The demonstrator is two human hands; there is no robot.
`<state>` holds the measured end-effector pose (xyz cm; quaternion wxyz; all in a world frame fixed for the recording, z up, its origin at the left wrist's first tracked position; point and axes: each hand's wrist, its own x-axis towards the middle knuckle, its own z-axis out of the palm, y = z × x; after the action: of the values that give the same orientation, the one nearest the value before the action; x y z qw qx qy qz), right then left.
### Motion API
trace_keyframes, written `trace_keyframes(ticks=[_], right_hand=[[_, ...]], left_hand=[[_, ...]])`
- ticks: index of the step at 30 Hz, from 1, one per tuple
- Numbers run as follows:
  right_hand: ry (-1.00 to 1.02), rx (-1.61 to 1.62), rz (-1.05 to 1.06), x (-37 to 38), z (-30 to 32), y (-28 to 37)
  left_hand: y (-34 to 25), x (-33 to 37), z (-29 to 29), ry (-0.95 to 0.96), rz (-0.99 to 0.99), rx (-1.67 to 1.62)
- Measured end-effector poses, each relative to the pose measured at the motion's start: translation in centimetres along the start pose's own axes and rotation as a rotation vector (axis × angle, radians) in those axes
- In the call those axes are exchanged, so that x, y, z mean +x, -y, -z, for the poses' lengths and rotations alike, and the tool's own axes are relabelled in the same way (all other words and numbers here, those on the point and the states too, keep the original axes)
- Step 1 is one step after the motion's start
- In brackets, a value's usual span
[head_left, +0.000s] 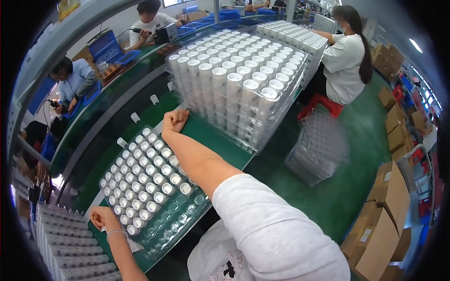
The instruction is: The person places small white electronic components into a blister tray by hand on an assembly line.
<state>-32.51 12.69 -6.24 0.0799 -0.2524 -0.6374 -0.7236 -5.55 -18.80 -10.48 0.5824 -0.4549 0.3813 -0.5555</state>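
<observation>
A clear plastic tray (174, 216) lies tilted across the green worktop before me, most of its pockets filled with round white cylinders (151, 188). The pockets along its near edge hold none. At the tray's left end my left hand (103, 219) is closed, fingers curled, with a bit of white showing beneath it; what it holds I cannot make out. My right hand (175, 122) is curled too, beyond the tray's far right corner and close to the big stack of filled trays (234, 89). Its fingertips are hidden.
Loose white cylinders (135, 117) stand on the dark green conveyor (108, 126) beyond the tray. Another stack of trays (70, 243) is at the lower left. Empty clear trays (321, 147) are piled on the floor, near a red stool (323, 106). Cardboard boxes (379, 225) line the right; co-workers sit nearby.
</observation>
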Motion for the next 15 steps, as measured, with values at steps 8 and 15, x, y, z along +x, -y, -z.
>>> trace_keyframes(ticks=[8,15], right_hand=[[0.042,-0.027,0.019,-0.5,-0.2,-0.8],[0.016,-0.004,0.080,-0.2,-0.2,-1.3]], left_hand=[[0.5,-0.7,-0.4,0.092,-0.049,0.003],[1.0,-0.8,-0.1,0.175,-0.063,-0.013]])
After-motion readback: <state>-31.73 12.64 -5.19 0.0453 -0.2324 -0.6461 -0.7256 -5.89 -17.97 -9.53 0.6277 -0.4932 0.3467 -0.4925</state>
